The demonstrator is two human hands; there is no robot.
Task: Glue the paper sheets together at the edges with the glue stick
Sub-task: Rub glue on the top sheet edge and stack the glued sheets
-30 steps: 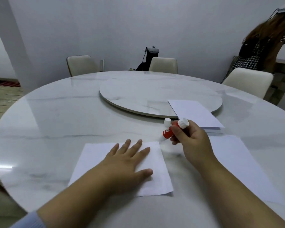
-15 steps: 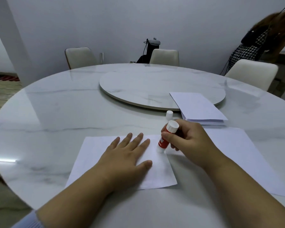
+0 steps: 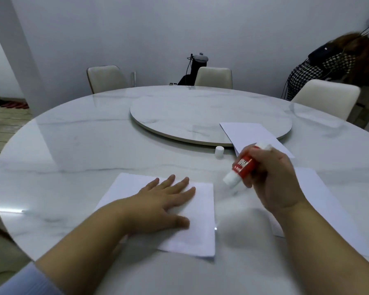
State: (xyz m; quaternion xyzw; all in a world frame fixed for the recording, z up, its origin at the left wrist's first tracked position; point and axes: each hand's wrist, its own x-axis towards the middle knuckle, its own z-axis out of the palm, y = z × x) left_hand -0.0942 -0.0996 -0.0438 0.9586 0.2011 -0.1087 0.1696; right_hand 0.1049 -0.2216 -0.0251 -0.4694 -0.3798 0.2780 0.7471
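A white paper sheet (image 3: pixel 200 226) lies on the marble table near me. My left hand (image 3: pixel 158 201) rests flat on it with fingers spread. My right hand (image 3: pixel 271 179) grips a red and white glue stick (image 3: pixel 242 167), tilted with its open white tip pointing down-left, just off the sheet's upper right corner and lifted above the table. Its white cap (image 3: pixel 219 151) stands alone on the table beyond. A second sheet (image 3: pixel 320 201) lies under my right forearm. A folded stack of paper (image 3: pixel 247 135) lies partly on the turntable's edge.
A round marble turntable (image 3: pixel 200 116) fills the table's middle. Cream chairs (image 3: pixel 326 99) stand around the far side. Another person (image 3: pixel 339 64) bends over at the far right. Black equipment (image 3: pixel 197 67) stands by the wall.
My right hand has lifted the glue stick off the sheet's corner and moved it right and up. My left hand has stayed flat on the sheet.
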